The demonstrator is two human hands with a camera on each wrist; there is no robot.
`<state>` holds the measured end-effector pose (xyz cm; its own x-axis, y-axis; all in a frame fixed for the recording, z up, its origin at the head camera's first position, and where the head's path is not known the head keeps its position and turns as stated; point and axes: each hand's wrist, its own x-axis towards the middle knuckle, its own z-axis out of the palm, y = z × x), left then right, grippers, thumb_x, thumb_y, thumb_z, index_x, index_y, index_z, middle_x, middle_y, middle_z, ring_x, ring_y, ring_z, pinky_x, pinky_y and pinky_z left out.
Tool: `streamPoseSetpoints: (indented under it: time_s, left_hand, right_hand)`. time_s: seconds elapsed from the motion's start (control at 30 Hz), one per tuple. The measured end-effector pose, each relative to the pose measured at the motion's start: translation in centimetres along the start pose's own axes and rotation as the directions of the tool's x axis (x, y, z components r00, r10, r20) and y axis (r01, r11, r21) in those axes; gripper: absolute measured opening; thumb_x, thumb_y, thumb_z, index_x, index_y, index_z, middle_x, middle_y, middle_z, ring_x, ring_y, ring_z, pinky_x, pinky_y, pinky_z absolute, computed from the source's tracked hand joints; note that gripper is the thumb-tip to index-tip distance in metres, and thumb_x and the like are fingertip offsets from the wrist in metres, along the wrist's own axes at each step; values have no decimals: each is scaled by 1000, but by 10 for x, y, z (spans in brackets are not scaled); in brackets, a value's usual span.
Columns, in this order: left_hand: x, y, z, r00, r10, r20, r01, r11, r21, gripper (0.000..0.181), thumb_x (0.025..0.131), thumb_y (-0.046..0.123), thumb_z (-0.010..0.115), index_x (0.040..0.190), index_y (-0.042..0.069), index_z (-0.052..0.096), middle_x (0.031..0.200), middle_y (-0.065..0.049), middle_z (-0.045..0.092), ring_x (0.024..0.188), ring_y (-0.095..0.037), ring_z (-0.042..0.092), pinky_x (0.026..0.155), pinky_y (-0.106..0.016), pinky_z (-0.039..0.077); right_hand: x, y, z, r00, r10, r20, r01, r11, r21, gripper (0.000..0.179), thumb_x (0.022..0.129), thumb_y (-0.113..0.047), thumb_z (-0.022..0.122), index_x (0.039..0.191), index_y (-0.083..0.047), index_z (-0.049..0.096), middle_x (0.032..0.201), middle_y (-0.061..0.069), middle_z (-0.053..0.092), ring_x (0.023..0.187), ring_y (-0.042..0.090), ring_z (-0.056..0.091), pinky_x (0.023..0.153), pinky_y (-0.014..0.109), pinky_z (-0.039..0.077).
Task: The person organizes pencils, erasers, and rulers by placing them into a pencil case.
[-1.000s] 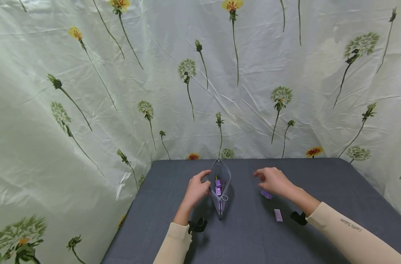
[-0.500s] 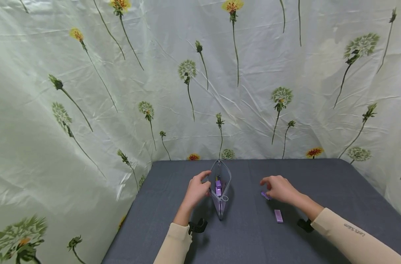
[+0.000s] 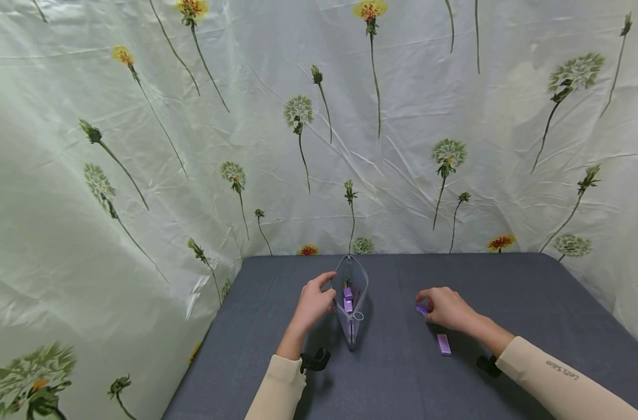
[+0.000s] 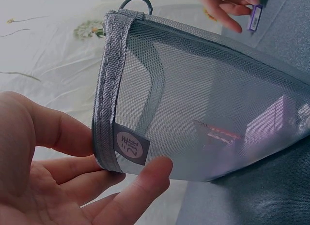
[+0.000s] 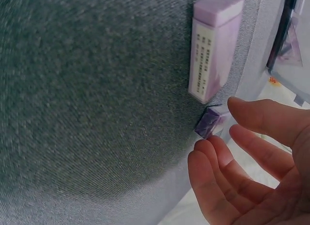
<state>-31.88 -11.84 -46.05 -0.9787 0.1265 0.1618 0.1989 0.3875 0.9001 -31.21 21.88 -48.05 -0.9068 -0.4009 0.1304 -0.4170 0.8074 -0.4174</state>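
A grey mesh zipper pouch [image 3: 350,333] stands with its mouth spread wide, and several purple blocks [image 3: 348,304] show inside. My left hand [image 3: 313,303] pinches the pouch's left rim; up close in the left wrist view, thumb and fingers [image 4: 72,133] are at the bound edge beside a round-printed tag [image 4: 131,145]. On the right, my right hand [image 3: 447,306] has thumb and fingertips at both sides of a dark-purple eraser [image 3: 421,310], pinching it at the table. A lighter purple eraser [image 5: 213,51] with a printed paper label lies nearer me, untouched.
A dark grey cloth covers the table [image 3: 387,373]. Behind it hangs a pale curtain [image 3: 276,146] printed with dandelions. A ring pull [image 3: 358,315] hangs at the pouch's near end, and both wrists wear black straps.
My right hand has moved down and slightly right, from above the dark-purple eraser to its sides, and its fingers have drawn in on it. The left hand and pouch have stayed put.
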Motion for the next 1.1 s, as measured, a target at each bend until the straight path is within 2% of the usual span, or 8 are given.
streamPoseSetpoints:
  time_s: [0.3, 0.5, 0.57, 0.73, 0.83, 0.93, 1.1]
  left_hand:
    - [0, 0, 0, 1000, 2, 0, -2, 1000, 12, 56, 88, 4, 51, 143, 11, 58, 144, -16, 54, 48, -16, 55, 64, -49, 56]
    - [0, 0, 0, 1000, -8, -1, 8, 1000, 17, 55, 88, 5, 52, 142, 12, 58, 145, -17, 53, 60, -43, 62, 59, -41, 54]
    - [0, 0, 1, 1000, -8, -2, 8, 1000, 22, 55, 88, 5, 52, 142, 11, 58, 145, -17, 53, 62, -45, 62, 58, -39, 53]
    - [0, 0, 1, 1000, -8, -1, 8, 1000, 9, 55, 88, 4, 51, 143, 10, 58, 146, -17, 52, 50, -30, 55, 64, -49, 56]
    - [0, -1, 1, 1000, -5, 1, 5, 1000, -5, 55, 88, 4, 51, 143, 10, 58, 146, -18, 52, 52, -36, 56, 68, -55, 56]
    - [0, -1, 1, 1000, -3, 3, 3, 1000, -7, 55, 88, 4, 52, 143, 10, 58, 146, -18, 51, 59, -45, 59, 68, -55, 55]
    - [0, -1, 1, 1000, -8, 7, 8, 1000, -7, 55, 88, 4, 52, 143, 10, 57, 147, -17, 51, 61, -48, 59, 68, -55, 55]
  right_hand:
    - [0, 2, 6, 1000, -9, -25, 9, 1000, -10, 35, 74, 4, 75, 107, -7, 74, 67, -7, 54, 58, 11, 43, 51, 28, 32]
    - [-1, 1, 10, 999, -17, -43, 16, 1000, -17, 34, 73, 5, 75, 105, -6, 75, 69, -5, 58, 57, 12, 43, 51, 29, 32]
    - [0, 1, 11, 999, -14, -45, 13, 1000, -21, 33, 73, 5, 75, 104, -6, 75, 72, -2, 61, 59, 12, 45, 51, 30, 35]
    - [1, 1, 11, 999, -4, -35, 3, 1000, -17, 31, 74, 6, 76, 103, -6, 74, 77, 2, 65, 61, 12, 49, 52, 31, 39]
    - [1, 0, 11, 1000, -3, -30, 3, 1000, -13, 30, 74, 6, 76, 102, -6, 74, 77, 2, 65, 61, 12, 50, 52, 31, 40]
    - [0, -1, 10, 1000, -6, -30, 5, 1000, -13, 30, 74, 5, 76, 101, -6, 74, 77, 2, 65, 61, 12, 51, 53, 32, 41]
    - [1, -3, 8, 999, -7, -32, 7, 1000, -18, 29, 73, 5, 77, 100, -6, 74, 77, 1, 65, 62, 11, 52, 54, 32, 42]
